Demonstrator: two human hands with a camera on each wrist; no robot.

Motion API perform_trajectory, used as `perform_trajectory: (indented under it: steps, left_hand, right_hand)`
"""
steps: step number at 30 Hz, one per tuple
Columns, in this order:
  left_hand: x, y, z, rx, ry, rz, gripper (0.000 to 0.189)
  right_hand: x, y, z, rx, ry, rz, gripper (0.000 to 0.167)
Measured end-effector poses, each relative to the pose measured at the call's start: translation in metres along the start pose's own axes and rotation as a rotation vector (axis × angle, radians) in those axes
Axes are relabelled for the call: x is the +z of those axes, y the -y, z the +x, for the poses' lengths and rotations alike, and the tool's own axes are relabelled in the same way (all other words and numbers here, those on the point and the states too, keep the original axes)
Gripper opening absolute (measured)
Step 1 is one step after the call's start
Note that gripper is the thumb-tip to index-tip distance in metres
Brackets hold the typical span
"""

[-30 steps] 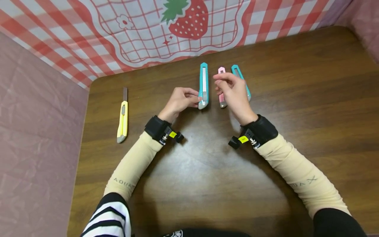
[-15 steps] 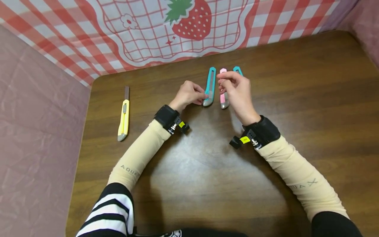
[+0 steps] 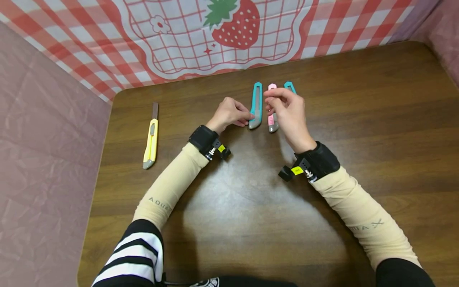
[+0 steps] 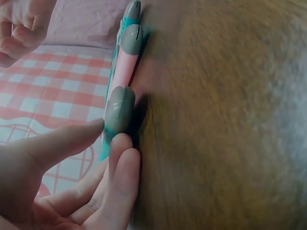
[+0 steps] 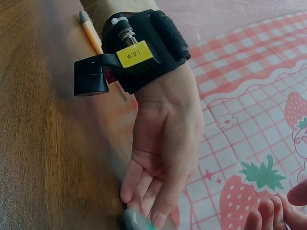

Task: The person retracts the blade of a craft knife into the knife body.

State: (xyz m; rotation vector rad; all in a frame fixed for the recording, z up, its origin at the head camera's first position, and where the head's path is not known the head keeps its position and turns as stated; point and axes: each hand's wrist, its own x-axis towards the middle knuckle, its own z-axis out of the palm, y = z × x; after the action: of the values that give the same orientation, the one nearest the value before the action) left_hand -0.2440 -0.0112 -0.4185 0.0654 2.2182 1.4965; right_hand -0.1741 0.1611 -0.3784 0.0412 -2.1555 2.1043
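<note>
My left hand (image 3: 229,113) pinches the grey end of a teal utility knife (image 3: 256,99) at the back of the table. In the left wrist view, thumb and fingertips sit at that knife's grey end cap (image 4: 120,108). Just right of it lies a pink utility knife (image 3: 271,119). A second teal utility knife (image 3: 289,86) lies beyond, mostly covered by my right hand (image 3: 288,113). That right hand hovers over these two with loosely bent fingers and nothing in them; part of it shows in the left wrist view.
Off to the left lies a yellow utility knife (image 3: 150,143) with its blade slid out. A strawberry-print checked cloth (image 3: 179,40) hangs along the back edge of the brown wooden table (image 3: 244,207). Pink cloth (image 3: 43,159) covers the left side.
My left hand has moved right with the teal utility knife and set it down beside the pink one. The right hand stays over its spot. The view has shifted slightly.
</note>
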Motion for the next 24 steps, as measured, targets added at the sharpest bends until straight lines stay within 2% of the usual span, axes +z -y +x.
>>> perform_trajectory:
  steps: [9,14,17,19,21,24]
  left_hand:
    - [0.002,0.004,-0.003,0.014,-0.049,-0.097,0.016]
    - [-0.01,0.012,-0.018,0.031,-0.086,-0.104,0.018]
    - [-0.027,0.018,-0.036,0.069,-0.137,-0.051,0.018]
    - [-0.043,0.023,-0.05,0.106,-0.191,0.027,0.017]
    - [-0.065,0.03,-0.065,0.134,-0.258,0.137,0.017]
    - [-0.102,0.044,-0.088,0.163,-0.406,0.35,0.019]
  right_hand:
    - [0.002,0.0,0.0,0.009,-0.01,0.001,0.021]
    - [0.004,-0.002,-0.002,0.012,0.005,0.006,0.021]
    - [0.003,-0.002,-0.003,0.013,0.012,0.0,0.02]
    - [0.002,-0.002,-0.003,0.01,0.014,-0.006,0.02]
    - [0.003,-0.001,-0.002,0.006,0.013,-0.005,0.02]
    - [0.004,-0.001,-0.001,0.003,0.016,0.003,0.019]
